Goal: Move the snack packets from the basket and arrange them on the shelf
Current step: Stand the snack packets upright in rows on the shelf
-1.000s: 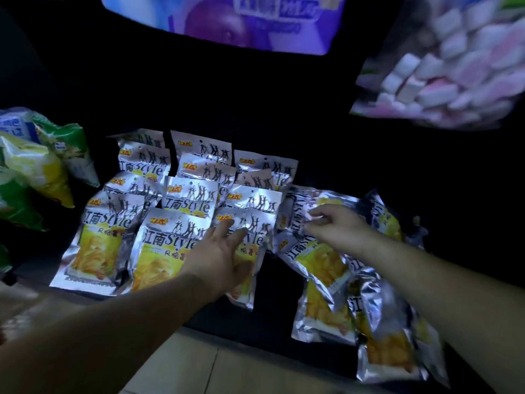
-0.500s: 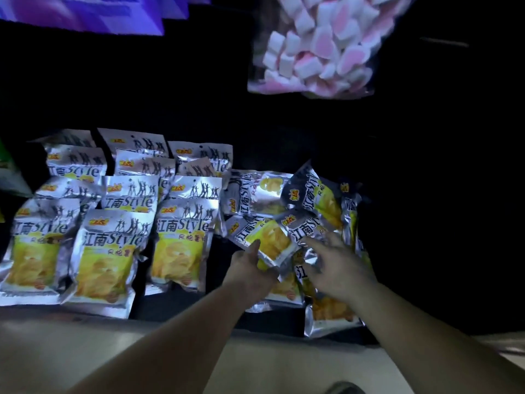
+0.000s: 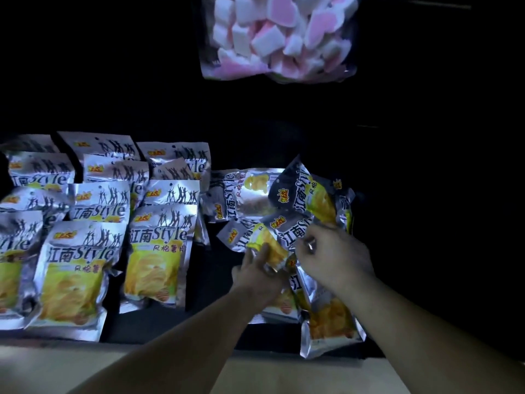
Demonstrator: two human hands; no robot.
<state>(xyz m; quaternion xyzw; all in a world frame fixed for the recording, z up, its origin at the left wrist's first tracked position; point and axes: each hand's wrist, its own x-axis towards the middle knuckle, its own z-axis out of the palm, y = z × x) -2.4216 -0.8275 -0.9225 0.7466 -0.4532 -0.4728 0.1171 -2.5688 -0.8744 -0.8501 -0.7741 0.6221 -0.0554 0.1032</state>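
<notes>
Several silver and yellow chip packets (image 3: 82,263) stand in neat overlapping rows on the left of the dark shelf (image 3: 159,325). To their right lies a loose jumbled pile of the same packets (image 3: 247,194). My left hand (image 3: 257,275) grips a tilted packet (image 3: 255,240) at the pile's left side, thumb on its yellow front. My right hand (image 3: 335,257) pinches the lower edge of another tilted packet (image 3: 292,226) in the middle of the pile. More packets (image 3: 329,322) lie under my right wrist. The basket is out of view.
A clear bag of pink and white marshmallows (image 3: 278,38) hangs above the pile. The pale front edge of the shelf (image 3: 56,365) runs along the bottom. The back of the shelf is dark.
The view has swung right. My left hand left the neat rows and moved onto the loose pile beside my right hand, and both now hold packets there.
</notes>
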